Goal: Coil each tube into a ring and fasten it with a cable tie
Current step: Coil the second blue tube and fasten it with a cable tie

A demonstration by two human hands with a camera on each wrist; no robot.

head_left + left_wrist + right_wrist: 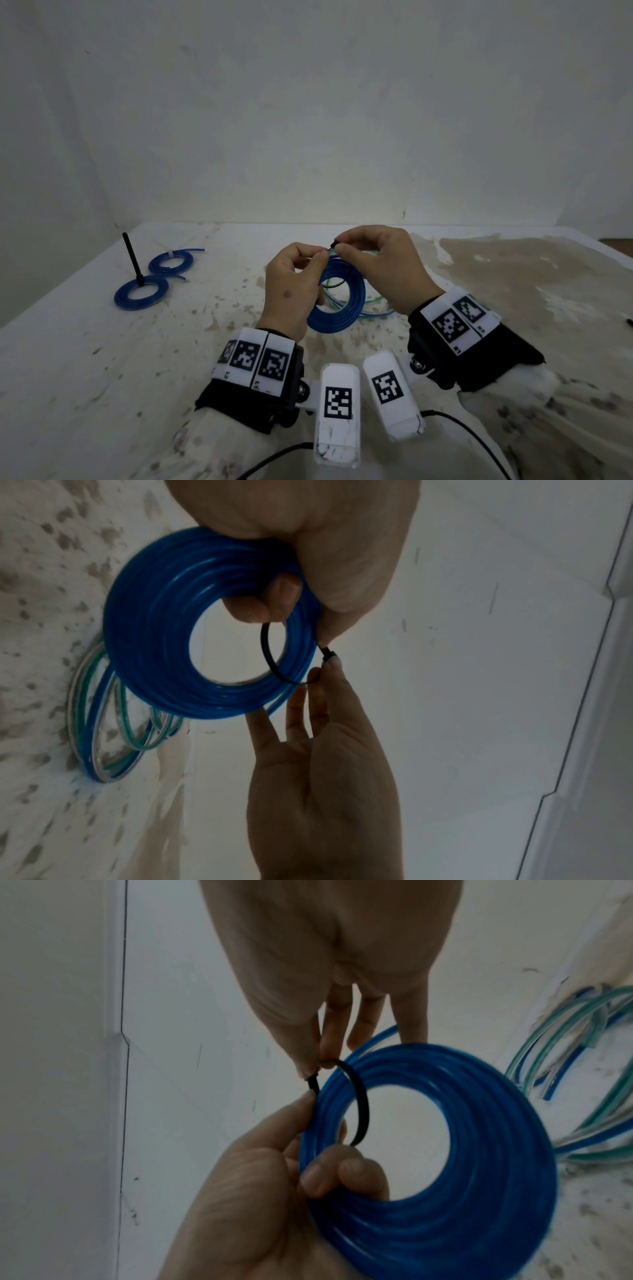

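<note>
A blue tube wound into a ring (346, 301) hangs above the table in front of me. My left hand (317, 260) grips its left side, fingers curled through the hole (329, 1175), and its thumb and forefinger pinch one end of a black cable tie (361, 1107). The tie loops around the ring's bundle (154, 615). My right hand (337, 247) pinches the tie's small head (329, 654) between thumb and forefinger, its other fingers spread straight beside the ring.
Two tied blue rings (141, 293) (171, 262) lie at the far left, one with a black tie tail (132, 260) sticking up. Loose green, clear and blue tubes (373, 305) lie under the held ring. Stained cloth (102, 377) covers the table; a wall stands behind.
</note>
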